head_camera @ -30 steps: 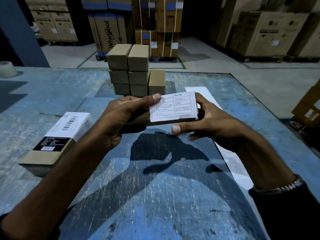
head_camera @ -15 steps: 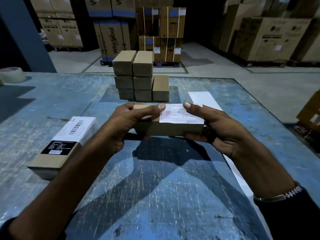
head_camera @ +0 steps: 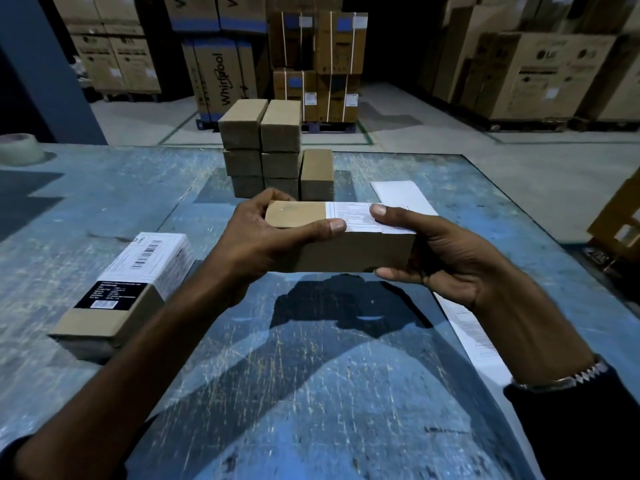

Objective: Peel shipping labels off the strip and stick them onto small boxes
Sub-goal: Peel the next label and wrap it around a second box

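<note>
You are gripping the box (head_camera: 311,233) in your left hand (head_camera: 263,247) while your right hand (head_camera: 440,258) is pinching the label (head_camera: 360,218) down; rub outward, flattening every edge.

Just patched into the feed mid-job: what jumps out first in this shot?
Dead centre, both hands hold a small brown box above the blue table: the left hand grips its left end, and the right hand grips its right end with the thumb pressing a white label onto its top. Behind stands a stack of plain boxes; a labelled box lies at left.
</note>
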Action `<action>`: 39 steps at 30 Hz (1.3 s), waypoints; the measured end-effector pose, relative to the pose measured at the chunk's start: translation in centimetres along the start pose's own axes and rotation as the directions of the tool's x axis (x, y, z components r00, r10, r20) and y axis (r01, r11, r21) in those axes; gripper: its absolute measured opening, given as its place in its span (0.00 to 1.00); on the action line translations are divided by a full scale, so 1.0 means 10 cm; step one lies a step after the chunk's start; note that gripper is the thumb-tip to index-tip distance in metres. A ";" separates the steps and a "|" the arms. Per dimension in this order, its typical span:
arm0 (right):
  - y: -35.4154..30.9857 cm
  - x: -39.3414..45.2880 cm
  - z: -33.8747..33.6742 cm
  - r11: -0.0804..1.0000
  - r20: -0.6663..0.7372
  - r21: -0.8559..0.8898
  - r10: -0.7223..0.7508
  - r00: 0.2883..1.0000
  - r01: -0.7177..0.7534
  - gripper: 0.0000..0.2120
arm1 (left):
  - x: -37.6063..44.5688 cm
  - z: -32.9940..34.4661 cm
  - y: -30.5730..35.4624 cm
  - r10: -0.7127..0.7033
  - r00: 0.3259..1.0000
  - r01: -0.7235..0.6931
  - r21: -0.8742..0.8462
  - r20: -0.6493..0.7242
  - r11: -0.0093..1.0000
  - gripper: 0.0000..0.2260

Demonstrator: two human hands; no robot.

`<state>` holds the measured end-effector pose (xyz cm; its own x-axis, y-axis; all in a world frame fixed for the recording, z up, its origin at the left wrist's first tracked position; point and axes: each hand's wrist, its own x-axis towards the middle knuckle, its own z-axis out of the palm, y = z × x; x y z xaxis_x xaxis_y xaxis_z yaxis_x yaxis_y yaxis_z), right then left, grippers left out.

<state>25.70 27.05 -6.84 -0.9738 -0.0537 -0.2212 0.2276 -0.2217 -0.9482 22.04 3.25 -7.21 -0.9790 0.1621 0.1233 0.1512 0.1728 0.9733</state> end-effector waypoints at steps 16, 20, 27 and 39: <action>0.02 -0.09 0.13 0.989 0.155 -0.072 -0.115 0.981 0.128 0.27 | -0.03 -0.09 0.07 0.063 0.998 -0.064 -0.041 -0.027 0.997 0.26; 0.07 -0.03 0.20 0.964 0.020 -0.166 -0.207 0.978 0.208 0.26 | -0.02 -0.07 0.05 0.053 0.998 -0.055 -0.052 -0.039 0.997 0.25; 0.03 -0.08 0.12 0.966 0.111 -0.164 -0.182 0.977 0.198 0.28 | 0.01 -0.07 0.02 0.030 0.999 -0.033 -0.071 -0.037 0.997 0.25; 0.11 -0.07 0.26 0.957 -0.024 -0.176 -0.240 0.970 0.232 0.26 | 0.03 -0.06 -0.02 -0.015 1.000 0.014 -0.069 -0.016 0.997 0.31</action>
<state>26.60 24.31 -7.13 -0.9997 0.0242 0.0077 -0.0090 -0.0529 -0.9986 21.60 2.72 -7.22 -0.9832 0.1442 0.1117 0.1277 0.1072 0.9860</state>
